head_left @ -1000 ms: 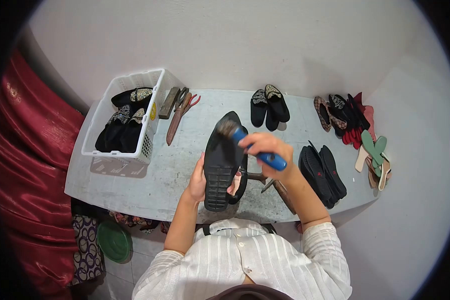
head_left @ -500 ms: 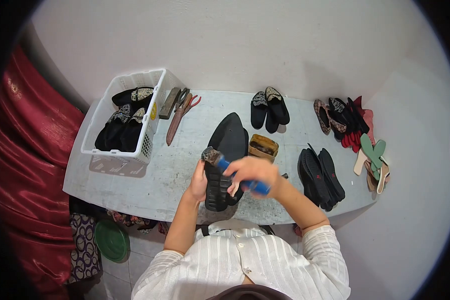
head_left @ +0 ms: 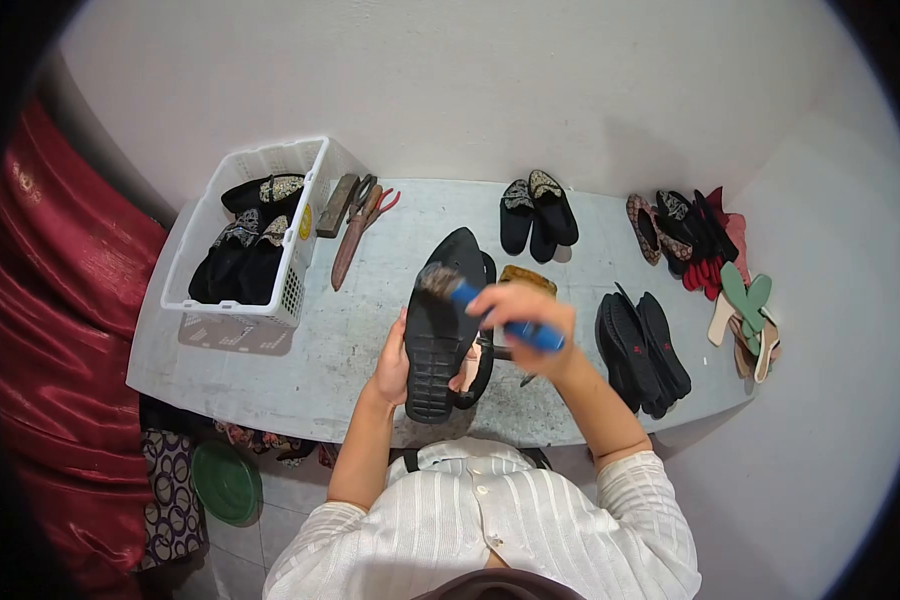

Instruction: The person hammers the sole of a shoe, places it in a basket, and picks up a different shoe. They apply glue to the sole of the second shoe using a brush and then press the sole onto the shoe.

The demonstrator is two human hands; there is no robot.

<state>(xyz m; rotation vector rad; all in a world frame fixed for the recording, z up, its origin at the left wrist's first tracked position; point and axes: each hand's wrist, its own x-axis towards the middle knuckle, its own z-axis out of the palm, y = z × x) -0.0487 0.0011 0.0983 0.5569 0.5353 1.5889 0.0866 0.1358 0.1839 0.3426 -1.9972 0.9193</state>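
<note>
My left hand grips the left edge of a black shoe sole, its ridged heel turned toward me. Behind its right side shows a second black piece, mostly covered, with a pale strip beside it. In my right hand, fingers wrapped around the blue handle, is a brush. Its dark bristles lie over the upper part of the sole; motion blurs them, so firm contact is hard to judge. A yellowish tub sits just behind my right hand, partly hidden by it.
A white basket with black shoes stands at the left, beside pliers and a dark block. Patterned slippers lie at the back. On the right are black soles, red gloves and green insoles.
My right hand has moved right and slightly down, and the brush head has shifted up and right onto the sole's upper part. The sole has turned to face the camera more.
</note>
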